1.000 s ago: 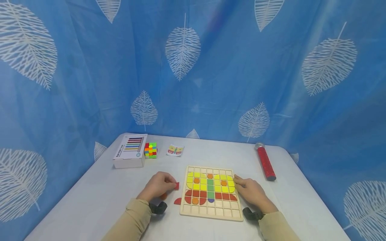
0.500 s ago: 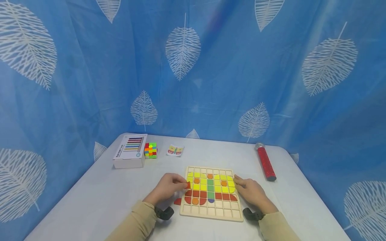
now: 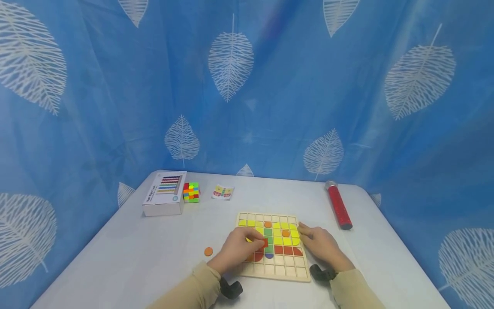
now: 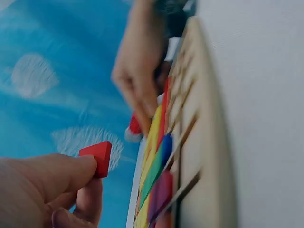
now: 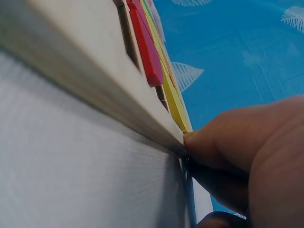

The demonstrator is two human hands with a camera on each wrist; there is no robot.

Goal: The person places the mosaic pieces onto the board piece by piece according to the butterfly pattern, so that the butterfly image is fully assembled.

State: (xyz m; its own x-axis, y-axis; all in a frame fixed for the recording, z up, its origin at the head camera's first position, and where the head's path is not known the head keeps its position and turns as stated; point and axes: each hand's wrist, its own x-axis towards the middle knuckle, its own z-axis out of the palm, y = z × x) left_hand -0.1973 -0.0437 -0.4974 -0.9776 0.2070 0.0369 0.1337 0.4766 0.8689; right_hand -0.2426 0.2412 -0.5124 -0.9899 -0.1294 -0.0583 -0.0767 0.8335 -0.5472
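Observation:
My left hand (image 3: 241, 249) pinches a red square tile (image 4: 99, 156) between thumb and index finger. In the head view it is over the left-middle of the wooden grid board (image 3: 278, 271), which it partly hides. Several yellow, green, red and orange tiles lie in the board's cells, with a blue half-round tile (image 3: 269, 255) below the green column (image 3: 268, 240). At the board's right edge, my right hand (image 3: 322, 245) grips the rim with thumb and fingers. In the right wrist view, its thumb (image 5: 209, 137) sits on that edge beside a yellow tile (image 5: 175, 109).
One orange round tile (image 3: 208, 251) lies on the white table left of the board. Behind stand a white box (image 3: 164, 208) and a colourful puzzle cube (image 3: 191, 192), beside a butterfly pattern card (image 3: 222, 192). A red glittery tube (image 3: 339, 207) lies at the right.
My left hand has carried the red square tile rightward from beside the board to over its middle, uncovering the orange round tile. My right hand has stayed at the board's edge.

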